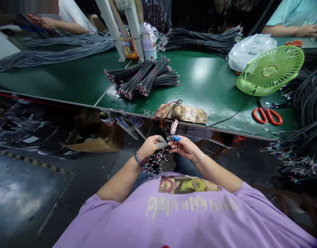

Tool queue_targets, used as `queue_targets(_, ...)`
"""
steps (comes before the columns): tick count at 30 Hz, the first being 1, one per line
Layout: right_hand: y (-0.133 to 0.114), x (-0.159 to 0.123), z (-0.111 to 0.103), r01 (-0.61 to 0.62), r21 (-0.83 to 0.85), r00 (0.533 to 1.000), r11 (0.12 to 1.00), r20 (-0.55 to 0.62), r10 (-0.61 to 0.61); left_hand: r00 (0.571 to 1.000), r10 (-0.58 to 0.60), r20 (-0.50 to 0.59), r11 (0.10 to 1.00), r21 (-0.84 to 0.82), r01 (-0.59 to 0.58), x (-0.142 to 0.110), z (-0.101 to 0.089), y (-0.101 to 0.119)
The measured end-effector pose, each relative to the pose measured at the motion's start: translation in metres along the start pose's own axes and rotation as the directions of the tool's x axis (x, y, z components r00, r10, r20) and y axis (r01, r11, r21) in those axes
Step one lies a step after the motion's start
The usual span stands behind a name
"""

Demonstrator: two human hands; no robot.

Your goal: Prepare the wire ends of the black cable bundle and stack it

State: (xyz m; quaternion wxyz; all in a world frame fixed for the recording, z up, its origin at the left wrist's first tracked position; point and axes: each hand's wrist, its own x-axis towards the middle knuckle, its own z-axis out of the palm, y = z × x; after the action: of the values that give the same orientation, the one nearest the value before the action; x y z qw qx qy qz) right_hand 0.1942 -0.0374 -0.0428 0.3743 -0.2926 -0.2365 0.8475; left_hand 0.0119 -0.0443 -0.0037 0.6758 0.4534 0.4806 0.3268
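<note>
Both my hands are low in front of my lap, below the edge of the green table (70, 81). My left hand (149, 146) is closed around a bundle of black cables (155, 163) whose stripped coloured wire ends fan out under my wrist. My right hand (183, 146) is closed in a pinch on wire ends of that same bundle, right beside the left hand. Grey finger cots cover some fingertips and a blue one sits on a right fingertip. On the table ahead lie tied bundles of black cables (144, 77) with stripped ends.
A green fan (271, 70) lies at the right, red-handled scissors (267, 115) near it, a white plastic bag (248, 48) behind. A taped fixture with wires (183, 113) sits at the table edge. More cable piles lie at right and far left. Other people's arms (60, 24) work across the table.
</note>
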Motion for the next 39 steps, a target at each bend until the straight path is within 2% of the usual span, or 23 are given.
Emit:
queue_targets(4,0.002,0.0,-0.001,-0.014,0.001,1.0,1.0,0.009,0.014,0.999,-0.032,0.004,0.999,0.002,0.032,-0.002,0.003,0.002)
queue_targets(10,0.004,-0.002,-0.001,-0.01,-0.009,1.0,1.0,-0.004,0.01,0.999,-0.047,0.007,0.998,-0.032,0.047,0.0,0.0,-0.005)
queue_targets(15,-0.003,-0.002,0.003,0.095,-0.246,0.992,0.965,-0.059,-0.112,0.999,-0.043,-0.007,0.999,-0.023,0.043,0.001,0.0,-0.005)
queue_targets(18,-0.008,0.001,0.003,0.055,-0.336,0.997,0.94,-0.034,-0.071,0.998,-0.055,0.019,0.998,0.026,0.054,0.001,0.002,0.001)
queue_targets(21,-0.009,0.005,0.0,-0.006,-0.284,1.0,0.959,0.0,0.006,0.992,-0.082,0.091,0.995,0.07,0.076,0.001,0.0,0.005)
queue_targets(23,-0.009,0.008,0.0,0.019,-0.223,0.999,0.975,-0.034,-0.027,0.989,-0.087,0.117,0.995,0.063,0.08,0.001,-0.003,0.006)
queue_targets(26,-0.014,0.012,0.003,0.066,-0.106,0.989,0.992,-0.127,-0.079,0.994,-0.063,0.091,0.998,0.0,0.064,0.001,-0.007,0.007)
queue_targets(31,-0.029,0.021,0.014,0.032,-0.051,0.996,0.998,-0.079,-0.036,0.995,0.01,0.095,0.996,-0.088,-0.002,0.004,-0.01,0.015)
queue_targets(39,-0.029,0.026,0.024,0.07,0.053,0.987,0.996,-0.148,-0.062,0.994,0.052,0.099,0.994,-0.102,-0.042,0.014,-0.006,0.02)
